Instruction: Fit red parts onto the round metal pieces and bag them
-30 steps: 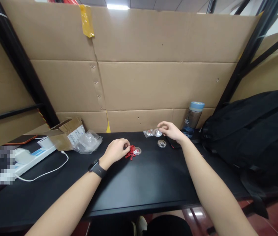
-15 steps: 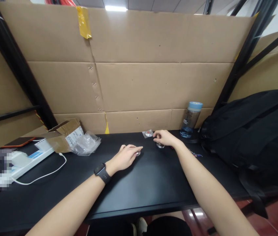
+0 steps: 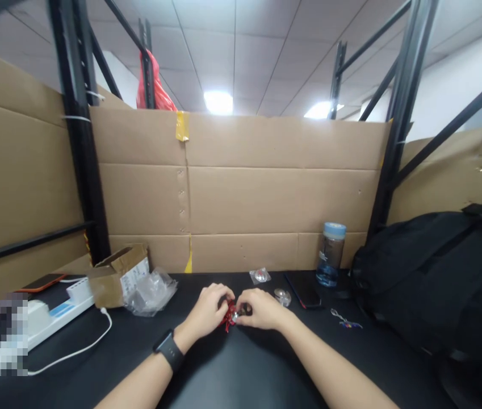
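Observation:
Over the black table my left hand (image 3: 210, 309) is closed, its fingertips on a bundle of red strings (image 3: 227, 319). Facing it, my right hand (image 3: 262, 309) pinches a small shiny silvery piece (image 3: 235, 317) at the edge of that bundle. The fingers hide part of both, and whether the piece is joined to the strings I cannot tell. Just behind my right hand lies a round clear plastic piece (image 3: 282, 297). Farther back sits a small clear packet (image 3: 260, 276) with a round thing with red in it.
To the right are a dark phone (image 3: 304, 291), a blue-lidded bottle (image 3: 331, 255), a small coloured string (image 3: 346, 321) and a black backpack (image 3: 436, 295). On the left stand an open cardboard box (image 3: 117, 275), crumpled clear plastic (image 3: 152, 292) and a white power strip (image 3: 57, 319) with a cable.
My view has tilted up. My right hand has left the round clear piece at the back and come close to my left hand. Red strings now show between them; my left fingers have curled.

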{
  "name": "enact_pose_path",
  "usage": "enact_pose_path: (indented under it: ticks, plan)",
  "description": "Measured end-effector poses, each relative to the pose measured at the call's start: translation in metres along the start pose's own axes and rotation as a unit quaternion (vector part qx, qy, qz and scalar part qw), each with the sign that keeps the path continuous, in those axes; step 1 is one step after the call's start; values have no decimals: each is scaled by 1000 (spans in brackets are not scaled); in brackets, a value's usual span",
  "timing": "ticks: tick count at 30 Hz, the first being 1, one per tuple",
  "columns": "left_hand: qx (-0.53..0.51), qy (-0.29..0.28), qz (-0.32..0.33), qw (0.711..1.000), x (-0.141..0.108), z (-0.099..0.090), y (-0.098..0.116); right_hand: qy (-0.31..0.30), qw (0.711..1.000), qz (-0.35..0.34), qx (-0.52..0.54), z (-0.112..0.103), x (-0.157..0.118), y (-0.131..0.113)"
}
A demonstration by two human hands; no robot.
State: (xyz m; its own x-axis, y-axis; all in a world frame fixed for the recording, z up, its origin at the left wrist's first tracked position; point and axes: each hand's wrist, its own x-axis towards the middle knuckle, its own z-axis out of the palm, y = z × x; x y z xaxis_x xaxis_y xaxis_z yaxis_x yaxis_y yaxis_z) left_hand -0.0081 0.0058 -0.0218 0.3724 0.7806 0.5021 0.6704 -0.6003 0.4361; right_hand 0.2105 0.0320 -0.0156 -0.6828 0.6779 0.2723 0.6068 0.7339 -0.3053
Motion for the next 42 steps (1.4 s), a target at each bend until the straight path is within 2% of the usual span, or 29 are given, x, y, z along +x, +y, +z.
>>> enact_pose_path:
  ticks: [7, 17, 27, 31, 35, 38, 40, 42]
  plan:
    - [-18, 15, -9, 1000, -1, 6, 3, 50, 998, 19, -36, 4, 0, -13]
    - [-9, 22, -25, 999, 0, 4, 0, 39, 997, 51, -46, 11, 1, -16]
    - [-11, 13, -17, 1000, 1, 6, 4, 94, 993, 60, 32, 27, 9, -2]
    - [-9, 16, -17, 1000, 1, 6, 4, 98, 990, 73, 73, 35, 14, 5]
    - [-5, 40, -36, 999, 2, 6, 0, 127, 984, 72, 106, 21, 13, 11]
    - [-7, 58, -54, 997, 4, 5, -3, 183, 969, 72, 149, 1, 11, 15]
    - [-29, 57, -50, 997, 4, 5, -2, 224, 947, 67, 220, -9, 11, 12]
    - [-77, 46, -33, 995, 4, 6, 2, 212, 915, 59, 337, -12, 13, 6]
